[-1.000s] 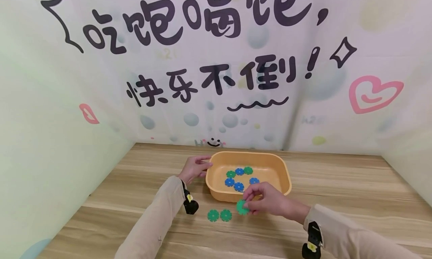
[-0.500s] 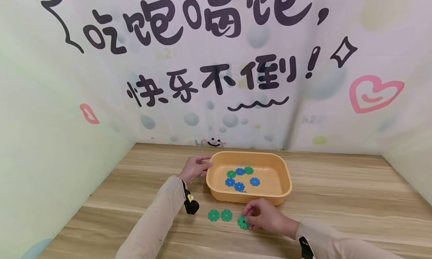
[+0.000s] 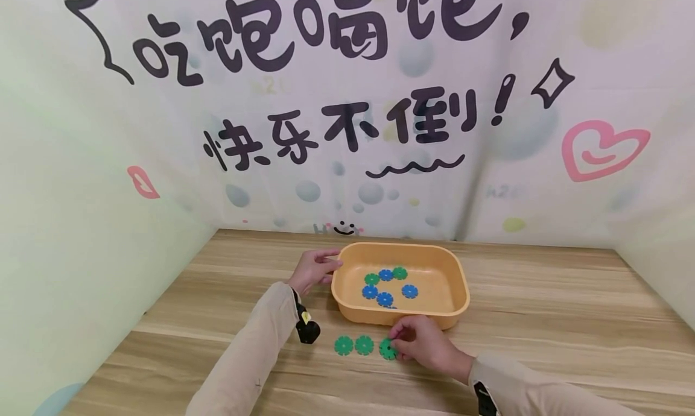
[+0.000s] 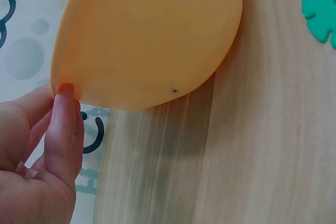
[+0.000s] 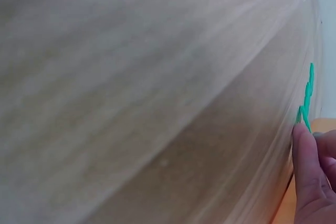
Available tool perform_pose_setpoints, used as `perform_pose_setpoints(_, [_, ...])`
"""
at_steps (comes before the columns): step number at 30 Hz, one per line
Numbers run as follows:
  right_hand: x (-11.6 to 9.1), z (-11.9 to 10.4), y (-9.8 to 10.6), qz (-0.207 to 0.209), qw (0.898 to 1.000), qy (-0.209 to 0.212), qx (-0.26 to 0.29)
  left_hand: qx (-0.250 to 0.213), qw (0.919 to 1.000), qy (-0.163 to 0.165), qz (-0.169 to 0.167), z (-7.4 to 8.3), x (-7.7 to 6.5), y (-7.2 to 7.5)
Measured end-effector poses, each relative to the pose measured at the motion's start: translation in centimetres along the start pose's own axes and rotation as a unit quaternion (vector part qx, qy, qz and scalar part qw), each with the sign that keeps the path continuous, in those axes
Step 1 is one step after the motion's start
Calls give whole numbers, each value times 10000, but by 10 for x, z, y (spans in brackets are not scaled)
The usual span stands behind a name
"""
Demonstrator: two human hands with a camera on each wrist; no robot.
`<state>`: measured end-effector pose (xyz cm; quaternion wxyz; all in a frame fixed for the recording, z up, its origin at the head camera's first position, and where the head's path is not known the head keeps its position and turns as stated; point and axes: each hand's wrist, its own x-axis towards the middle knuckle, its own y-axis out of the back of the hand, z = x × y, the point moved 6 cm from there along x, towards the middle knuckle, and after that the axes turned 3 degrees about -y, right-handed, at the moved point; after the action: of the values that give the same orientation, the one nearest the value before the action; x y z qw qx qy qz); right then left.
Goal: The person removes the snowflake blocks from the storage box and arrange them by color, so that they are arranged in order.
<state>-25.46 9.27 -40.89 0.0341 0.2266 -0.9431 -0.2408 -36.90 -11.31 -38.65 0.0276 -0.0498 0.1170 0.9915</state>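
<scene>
My right hand [image 3: 431, 346] pinches a green snowflake-shaped plastic disc [image 3: 387, 349] by its right edge, low over the table in front of the tub. To its left, two matching green discs [image 3: 364, 345] lie flat side by side. The right wrist view shows my thumb and finger on the edge of a tilted green disc [image 5: 300, 114]. My left hand [image 3: 312, 272] holds the left end of the orange tub [image 3: 455, 280]. From the left wrist, that hand [image 4: 47, 150] is seen gripping the tub's rim at a corner.
Inside the tub, several blue discs [image 3: 409, 291] and two green discs [image 3: 400, 273] lie on the bottom. The wooden table [image 3: 543, 319] runs back to a printed cloth [image 3: 347, 193] behind the tub. Pale cloth walls stand at both sides.
My right hand has come down from the tub's front rim toward me with the green disc, then shifted slightly left toward the two others. My left hand stays on the tub.
</scene>
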Motion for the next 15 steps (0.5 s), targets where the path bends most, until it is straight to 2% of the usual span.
perform_pose_setpoints(15, [2,-2,-1,-141,9992,15,-385,4,10000,54,23,0,-1,0])
